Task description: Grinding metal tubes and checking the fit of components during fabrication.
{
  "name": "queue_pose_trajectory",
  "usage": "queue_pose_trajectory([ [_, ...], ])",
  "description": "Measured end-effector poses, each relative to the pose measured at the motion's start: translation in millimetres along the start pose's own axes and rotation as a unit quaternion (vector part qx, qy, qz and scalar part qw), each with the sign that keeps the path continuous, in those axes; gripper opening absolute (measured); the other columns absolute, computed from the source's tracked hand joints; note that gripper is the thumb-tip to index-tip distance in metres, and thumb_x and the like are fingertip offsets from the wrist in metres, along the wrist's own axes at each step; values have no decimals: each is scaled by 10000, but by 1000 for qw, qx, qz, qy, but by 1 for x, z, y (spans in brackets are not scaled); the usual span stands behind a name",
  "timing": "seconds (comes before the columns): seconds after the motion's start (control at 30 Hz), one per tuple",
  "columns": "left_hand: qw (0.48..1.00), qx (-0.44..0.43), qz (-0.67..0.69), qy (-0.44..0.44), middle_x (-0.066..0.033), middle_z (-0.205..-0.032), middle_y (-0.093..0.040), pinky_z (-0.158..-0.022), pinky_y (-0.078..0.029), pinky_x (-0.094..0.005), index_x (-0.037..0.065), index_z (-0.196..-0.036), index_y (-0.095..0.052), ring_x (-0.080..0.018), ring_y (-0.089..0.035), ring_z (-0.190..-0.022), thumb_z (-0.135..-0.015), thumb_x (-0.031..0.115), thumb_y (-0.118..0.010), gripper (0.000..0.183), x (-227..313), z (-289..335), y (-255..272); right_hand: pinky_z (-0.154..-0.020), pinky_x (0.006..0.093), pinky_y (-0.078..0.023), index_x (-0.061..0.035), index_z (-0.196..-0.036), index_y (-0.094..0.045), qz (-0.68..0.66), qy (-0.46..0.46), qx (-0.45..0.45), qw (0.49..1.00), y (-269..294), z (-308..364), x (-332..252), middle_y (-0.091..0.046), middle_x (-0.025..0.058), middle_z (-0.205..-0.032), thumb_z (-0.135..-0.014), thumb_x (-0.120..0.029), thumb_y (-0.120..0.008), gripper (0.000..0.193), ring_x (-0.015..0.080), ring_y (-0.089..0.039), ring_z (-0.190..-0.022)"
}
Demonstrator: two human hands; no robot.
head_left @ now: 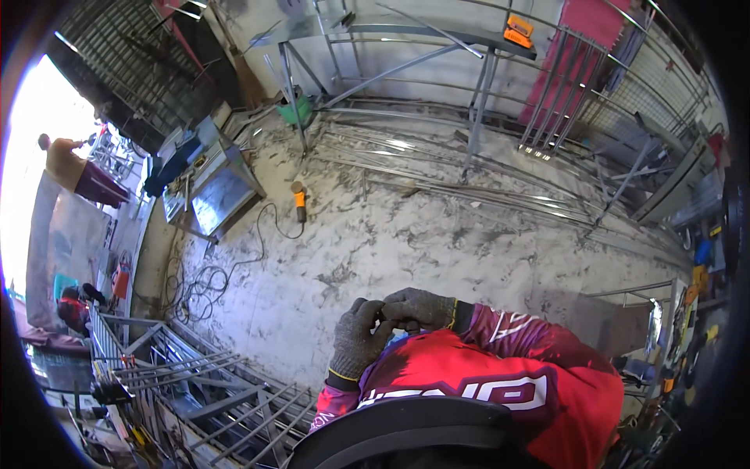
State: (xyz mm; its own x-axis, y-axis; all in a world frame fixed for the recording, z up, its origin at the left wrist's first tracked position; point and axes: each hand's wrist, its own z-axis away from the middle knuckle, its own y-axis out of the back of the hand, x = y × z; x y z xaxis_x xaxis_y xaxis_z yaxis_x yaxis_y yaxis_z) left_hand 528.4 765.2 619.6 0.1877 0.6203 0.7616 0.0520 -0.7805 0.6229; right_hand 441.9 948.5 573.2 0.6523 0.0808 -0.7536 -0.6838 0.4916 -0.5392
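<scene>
Both my hands wear dark grey knit gloves and meet close in front of my red and purple shirt (500,367). My left hand (358,340) is curled, its fingertips up against the right one. Coming in from the right, my right hand (418,308) is bent inward with its fingers closed near the left thumb. Whatever lies between the fingers, if anything, is hidden by the gloves. A dark curved brim (406,426) covers part of the lower edge of the view.
An orange angle grinder (300,205) lies on the dusty floor, its cord (207,289) coiled leftward. Welded steel frames (211,391) fill the lower left. Steel tubes (469,191) lie below a long bench (422,33). A metal table (226,195) and two people (70,164) are at left.
</scene>
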Motion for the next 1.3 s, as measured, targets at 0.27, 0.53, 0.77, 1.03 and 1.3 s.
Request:
queue_pose_trajectory([
  [0.27,995,-86,39,-36,-128,-884,-637,-615,-511,-370,27,-1241,-667,-241,-642,-697,-843,139,-776,428,-47,-113,-7,-461,251,-332,-86,-1016,-711,16,-5,130,991,61,-35,-50,-550,-46,-703,-983,-404,-646,327,59,-434,-518],
  [0.53,993,-104,60,-13,-135,-914,-642,-656,-521,-355,12,-1255,-657,-228,-649,-708,-829,145,-804,471,-101,-272,34,-457,270,-337,-64,-909,-722,168,111,165,966,149,-138,-153,-551,-21,-668,-966,-392,-644,342,67,-455,-529],
  [0.77,958,-265,103,-42,-106,-845,-649,-642,-501,-344,24,-1148,-695,-203,-595,-675,-824,247,-833,417,-141,-421,69,-520,311,-412,-54,-899,-675,182,118,166,962,206,-180,-231,-594,43,-703,-940,-286,-637,238,173,-537,-594],
  [1.03,960,-222,144,90,-100,-850,-683,-650,-492,-334,15,-1046,-715,-162,-603,-702,-888,291,-771,323,-205,-520,15,-823,424,-554,-105,-1105,-667,500,212,551,634,385,-154,-371,-681,123,-1007,-839,-277,-785,338,329,-684,-967],
  [1.3,931,-132,279,195,-68,-891,-684,-712,-504,-297,4,-1179,-690,-120,-605,-794,-978,212,-679,289,-194,-630,-25,-1001,472,-505,-93,-1401,-503,660,-86,658,354,595,-156,-576,-649,219,-1233,-872,-311,-684,601,402,-618,-1192],
])
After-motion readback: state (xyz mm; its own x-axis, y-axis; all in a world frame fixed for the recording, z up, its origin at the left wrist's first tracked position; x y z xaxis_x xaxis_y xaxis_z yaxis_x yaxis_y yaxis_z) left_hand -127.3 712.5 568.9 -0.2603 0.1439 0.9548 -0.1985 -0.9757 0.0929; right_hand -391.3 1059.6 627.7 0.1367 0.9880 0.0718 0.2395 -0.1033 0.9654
